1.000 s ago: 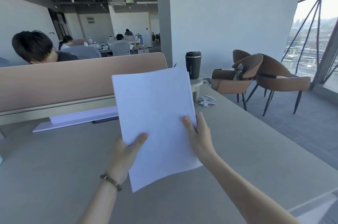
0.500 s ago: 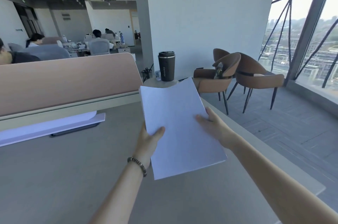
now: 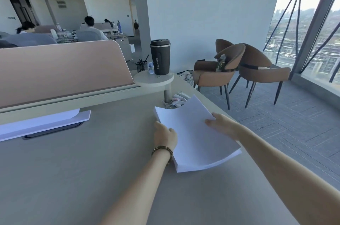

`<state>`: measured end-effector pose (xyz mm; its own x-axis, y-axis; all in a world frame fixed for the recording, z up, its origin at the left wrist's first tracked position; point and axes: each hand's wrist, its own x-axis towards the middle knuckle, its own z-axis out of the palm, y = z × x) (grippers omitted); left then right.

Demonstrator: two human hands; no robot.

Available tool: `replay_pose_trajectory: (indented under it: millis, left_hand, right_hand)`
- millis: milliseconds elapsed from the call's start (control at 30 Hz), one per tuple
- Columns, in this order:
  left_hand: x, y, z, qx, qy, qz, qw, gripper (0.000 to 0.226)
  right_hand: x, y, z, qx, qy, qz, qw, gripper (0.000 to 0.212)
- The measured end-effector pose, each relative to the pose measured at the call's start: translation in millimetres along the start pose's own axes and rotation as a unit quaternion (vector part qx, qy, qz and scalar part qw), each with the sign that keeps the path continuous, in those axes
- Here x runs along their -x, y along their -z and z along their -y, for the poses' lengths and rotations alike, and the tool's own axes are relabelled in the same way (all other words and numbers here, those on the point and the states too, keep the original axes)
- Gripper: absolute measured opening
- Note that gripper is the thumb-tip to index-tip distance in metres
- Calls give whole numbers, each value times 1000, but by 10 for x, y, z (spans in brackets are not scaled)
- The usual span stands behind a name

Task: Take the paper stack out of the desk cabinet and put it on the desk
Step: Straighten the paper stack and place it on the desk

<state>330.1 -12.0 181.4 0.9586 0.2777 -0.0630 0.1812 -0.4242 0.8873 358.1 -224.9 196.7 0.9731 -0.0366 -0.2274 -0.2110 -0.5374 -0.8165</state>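
The white paper stack [image 3: 195,136] lies low over the grey desk [image 3: 73,178], near its right edge, its near edge bowed and resting on the surface. My left hand [image 3: 164,135] holds the stack's left edge, a bead bracelet on the wrist. My right hand [image 3: 220,123] grips the right edge with the thumb on top. The desk cabinet is out of view.
A pink divider panel [image 3: 60,70] runs along the desk's back. A white flat board [image 3: 42,123] lies below it. A black coffee tumbler [image 3: 160,57] stands on a small round shelf [image 3: 153,78]. Brown chairs [image 3: 239,70] stand right of the desk; people sit far behind.
Both hands have lowered the stack from an upright hold in front of me down to the desk surface, farther right. My view has turned to the right.
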Motion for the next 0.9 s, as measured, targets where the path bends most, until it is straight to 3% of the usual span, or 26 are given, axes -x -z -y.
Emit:
replay_pose_trajectory:
  millis: [167, 367, 467, 533, 667, 900]
  left_hand:
    - [-81, -233, 20, -68, -63, -18, 996, 58]
    - [-129, -392, 17, -291, -99, -15, 952, 44]
    - [-180, -413, 77, -353, -100, -21, 930, 44]
    - [-194, -419, 110, -374, -108, -37, 920, 43]
    - [-190, -427, 147, -377, -103, -45, 919, 46]
    - [-168, -398, 121, -357, -83, -33, 930, 48]
  right_hand:
    - [-271, 125, -43, 170, 2, -51, 984, 39]
    - [-435, 119, -27, 313, -4, -55, 948, 39]
    - [-461, 73, -33, 376, 26, -92, 922, 54]
    - [-449, 22, -46, 421, 47, -96, 901, 62]
    - [-414, -83, -69, 511, 52, -111, 851, 50]
    - [-393, -104, -59, 503, 50, -123, 854, 48]
